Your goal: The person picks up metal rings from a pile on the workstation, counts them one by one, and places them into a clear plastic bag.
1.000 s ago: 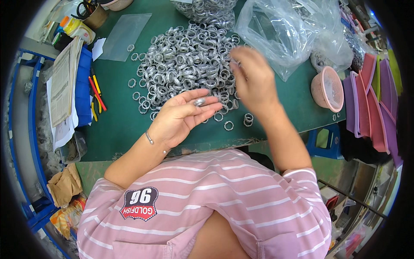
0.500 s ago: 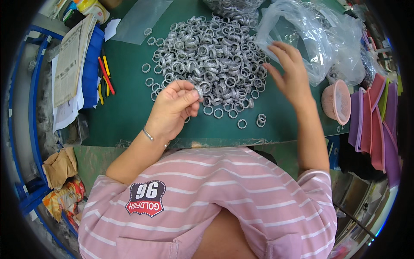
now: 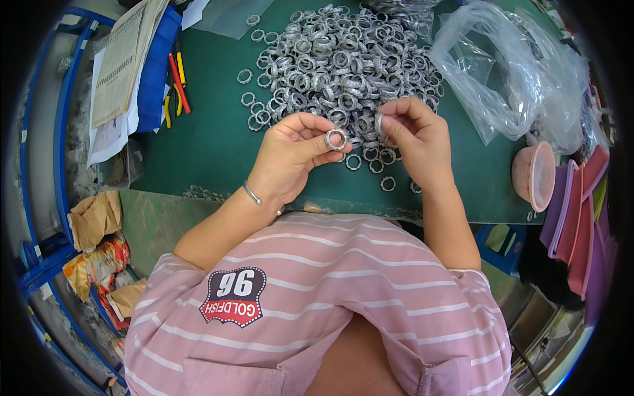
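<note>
Between thumb and fingers, my left hand (image 3: 290,153) pinches a silvery metal ring (image 3: 335,139) with a notched outer edge, its opening facing me. My right hand (image 3: 421,142) is closed on another metal ring (image 3: 379,124), seen nearly edge-on at the fingertips. Both hands are over the near side of a big pile of similar rings (image 3: 343,63), a short gap apart. A few loose rings lie near the pile, one (image 3: 387,183) below my right hand.
The pile sits on a green tabletop (image 3: 191,155). Clear plastic bags (image 3: 485,72) lie at the far right, above a pink basket (image 3: 533,175). Red- and yellow-handled tools (image 3: 178,82) lie at left beside a blue bin (image 3: 157,82) with papers. Purple and pink bins (image 3: 573,218) stand at right.
My right hand has come left and nearer from the pile's right edge and now holds a ring. My left hand still holds a ring, now turned with its opening toward me. The view has shifted.
</note>
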A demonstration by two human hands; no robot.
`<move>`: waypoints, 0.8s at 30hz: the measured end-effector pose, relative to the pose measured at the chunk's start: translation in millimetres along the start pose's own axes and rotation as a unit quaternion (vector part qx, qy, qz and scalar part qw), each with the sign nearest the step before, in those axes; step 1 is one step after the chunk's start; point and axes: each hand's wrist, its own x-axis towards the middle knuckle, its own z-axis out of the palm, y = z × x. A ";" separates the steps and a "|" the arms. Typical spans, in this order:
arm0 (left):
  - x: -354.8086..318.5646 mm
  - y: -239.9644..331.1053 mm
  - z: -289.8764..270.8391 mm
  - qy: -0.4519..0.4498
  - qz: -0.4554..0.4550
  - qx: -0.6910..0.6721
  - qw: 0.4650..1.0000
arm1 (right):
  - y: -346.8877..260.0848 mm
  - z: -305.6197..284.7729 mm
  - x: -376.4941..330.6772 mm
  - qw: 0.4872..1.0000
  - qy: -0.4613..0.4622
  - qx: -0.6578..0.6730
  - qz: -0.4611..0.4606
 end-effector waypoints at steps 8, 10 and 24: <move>-6.4 -6.2 8.8 0.017 0.131 0.114 0.985 | 2.7 5.6 -6.6 0.851 -0.193 0.451 0.186; -6.0 -5.5 11.6 0.024 0.214 0.177 0.960 | 0.4 5.8 -7.0 0.856 -0.194 0.438 0.193; 18.2 29.7 32.2 -0.040 0.548 0.495 0.673 | -44.0 -19.5 15.9 0.853 0.148 -0.320 -0.384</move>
